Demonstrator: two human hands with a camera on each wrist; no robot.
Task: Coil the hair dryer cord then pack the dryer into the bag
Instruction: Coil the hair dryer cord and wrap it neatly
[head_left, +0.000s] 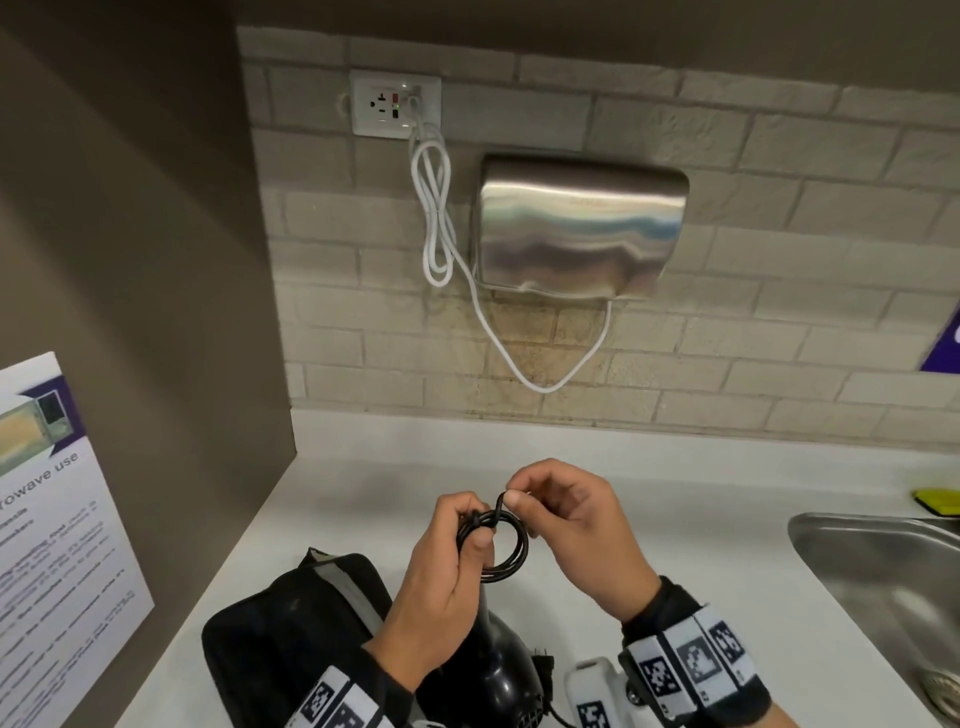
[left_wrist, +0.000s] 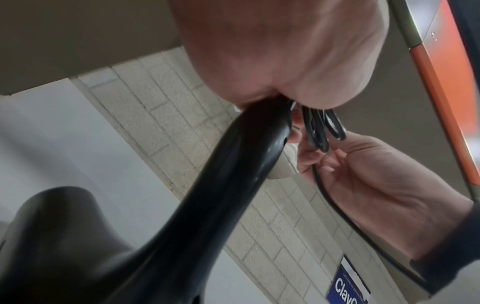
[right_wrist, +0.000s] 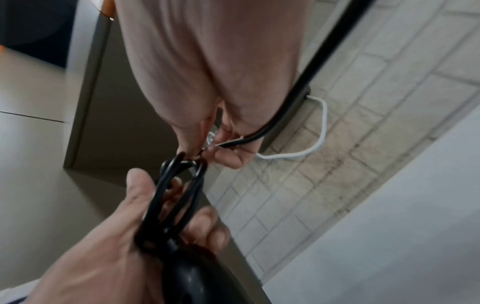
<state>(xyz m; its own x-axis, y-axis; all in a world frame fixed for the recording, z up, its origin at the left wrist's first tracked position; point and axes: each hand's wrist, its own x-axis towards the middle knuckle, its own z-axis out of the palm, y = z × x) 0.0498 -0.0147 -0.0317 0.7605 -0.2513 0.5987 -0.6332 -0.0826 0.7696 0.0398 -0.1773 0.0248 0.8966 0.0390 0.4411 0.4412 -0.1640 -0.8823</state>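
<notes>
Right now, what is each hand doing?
Left hand: grips the coiled cord and dryer handle.
Right hand: pinches the cord's loose strand.

We lose the hair dryer (head_left: 506, 670) body off the bottom edge of the head view, its handle half hidden behind our left hand (head_left: 441, 582). The notice (head_left: 57, 525) on the left is too blurred to read, and the sink (head_left: 883, 582) runs off the right edge.
</notes>
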